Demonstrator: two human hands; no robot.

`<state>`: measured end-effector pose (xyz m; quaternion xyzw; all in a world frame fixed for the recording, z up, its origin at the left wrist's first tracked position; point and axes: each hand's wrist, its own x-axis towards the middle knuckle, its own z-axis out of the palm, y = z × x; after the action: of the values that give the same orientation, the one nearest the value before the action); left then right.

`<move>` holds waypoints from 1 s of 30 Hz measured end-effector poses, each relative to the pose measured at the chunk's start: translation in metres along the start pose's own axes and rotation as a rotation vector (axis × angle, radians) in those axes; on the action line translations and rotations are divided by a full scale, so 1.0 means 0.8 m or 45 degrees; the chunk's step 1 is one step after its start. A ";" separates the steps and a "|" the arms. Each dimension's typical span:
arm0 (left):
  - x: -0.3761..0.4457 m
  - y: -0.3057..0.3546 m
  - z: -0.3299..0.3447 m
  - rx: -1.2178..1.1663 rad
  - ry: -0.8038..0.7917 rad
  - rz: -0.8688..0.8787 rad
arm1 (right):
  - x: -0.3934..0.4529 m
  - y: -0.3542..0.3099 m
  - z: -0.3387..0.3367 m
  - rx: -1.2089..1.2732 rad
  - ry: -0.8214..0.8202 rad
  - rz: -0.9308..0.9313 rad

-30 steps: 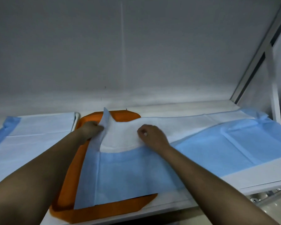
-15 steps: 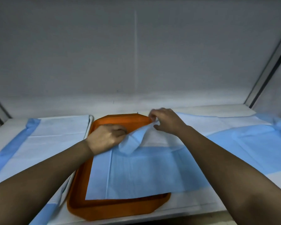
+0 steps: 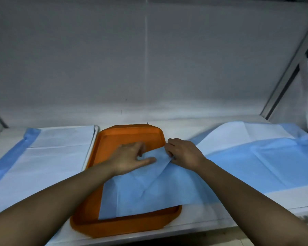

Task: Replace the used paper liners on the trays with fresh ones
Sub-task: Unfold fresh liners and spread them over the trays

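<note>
Head view: one orange tray (image 3: 132,134) on the white counter (image 3: 203,217); blue paper liner (image 3: 149,192) lies folded over the tray's near half; left hand (image 3: 130,158) presses it flat, grip apart; right hand (image 3: 182,153) pinches the folded edge, grip clamped on it; best to hold one side down and draw the fold out smoothly; also two other sheets: left sheet (image 3: 52,157), right sheet (image 3: 256,160).

Two bare forearms, no sleeves, left hand (image 3: 130,157), right hand (image 3: 183,152)
</note>
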<state>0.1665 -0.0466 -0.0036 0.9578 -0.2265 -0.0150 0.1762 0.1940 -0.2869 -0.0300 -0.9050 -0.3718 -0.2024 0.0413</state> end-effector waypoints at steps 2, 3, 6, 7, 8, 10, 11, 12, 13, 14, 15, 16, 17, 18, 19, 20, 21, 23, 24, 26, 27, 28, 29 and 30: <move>0.010 0.028 0.010 -0.053 -0.293 -0.171 | 0.004 -0.003 0.000 0.005 0.033 0.036; 0.014 0.035 0.015 -0.033 -0.363 -0.198 | 0.006 -0.004 0.000 0.009 0.054 0.046; 0.024 0.040 0.022 -0.080 -0.338 -0.270 | 0.016 -0.004 -0.004 0.077 0.041 0.096; 0.027 0.041 0.021 -0.169 -0.318 -0.306 | 0.021 -0.004 -0.006 0.136 0.018 0.146; 0.028 0.043 0.020 -0.266 -0.308 -0.340 | 0.025 -0.004 -0.009 0.202 -0.020 0.202; 0.030 0.049 0.017 -0.344 -0.285 -0.366 | 0.033 -0.004 -0.010 0.308 -0.113 0.296; 0.031 0.051 0.015 -0.349 -0.268 -0.376 | 0.037 -0.005 -0.012 0.354 -0.150 0.336; 0.033 0.050 0.013 -0.379 -0.251 -0.404 | 0.039 -0.006 -0.014 0.401 -0.175 0.368; 0.035 0.048 0.009 -0.433 -0.250 -0.444 | 0.042 -0.006 -0.015 0.436 -0.200 0.399; 0.040 0.046 0.004 -0.493 -0.273 -0.482 | 0.044 -0.005 -0.018 0.461 -0.221 0.420; 0.043 0.045 -0.002 -0.542 -0.314 -0.508 | 0.047 -0.005 -0.019 0.473 -0.245 0.429; 0.047 0.045 -0.008 -0.571 -0.360 -0.518 | 0.049 -0.005 -0.021 0.485 -0.264 0.437; 0.051 0.045 -0.015 -0.590 -0.395 -0.518 | 0.051 -0.004 -0.023 0.500 -0.275 0.449; 0.054 0.044 -0.020 -0.614 -0.420 -0.509 | 0.053 -0.004 -0.025 0.519 -0.280 0.462; 0.058 0.044 -0.025 -0.638 -0.439 -0.491 | 0.056 -0.002 -0.026 0.549 -0.289 0.481; 0.061 0.042 -0.031 -0.652 -0.466 -0.471 | 0.058 -0.001 -0.028 0.587 -0.310 0.502; 0.064 0.042 -0.036 -0.669 -0.497 -0.456 | 0.060 0.002 -0.030 0.634 -0.349 0.524; 0.068 0.037 -0.048 -0.713 -0.557 -0.447 | 0.065 0.006 -0.034 0.750 -0.446 0.562; 0.069 0.035 -0.053 -0.735 -0.577 -0.446 | 0.068 0.008 -0.037 0.779 -0.491 0.567; 0.070 0.031 -0.067 -0.747 -0.606 -0.415 | 0.075 0.012 -0.041 0.770 -0.568 0.543; 0.072 0.029 -0.073 -0.736 -0.618 -0.392 | 0.080 0.014 -0.043 0.751 -0.612 0.524; 0.073 0.027 -0.080 -0.730 -0.630 -0.364 | 0.084 0.015 -0.046 0.732 -0.665 0.509; 0.074 0.026 -0.088 -0.740 -0.644 -0.335 | 0.089 0.017 -0.051 0.726 -0.721 0.505; 0.076 0.023 -0.096 -0.751 -0.652 -0.312 | 0.095 0.018 -0.056 0.730 -0.767 0.511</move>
<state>0.2211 -0.0634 0.0776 0.8514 -0.1334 -0.3381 0.3782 0.2379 -0.2577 0.0418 -0.9296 -0.2257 0.1928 0.2185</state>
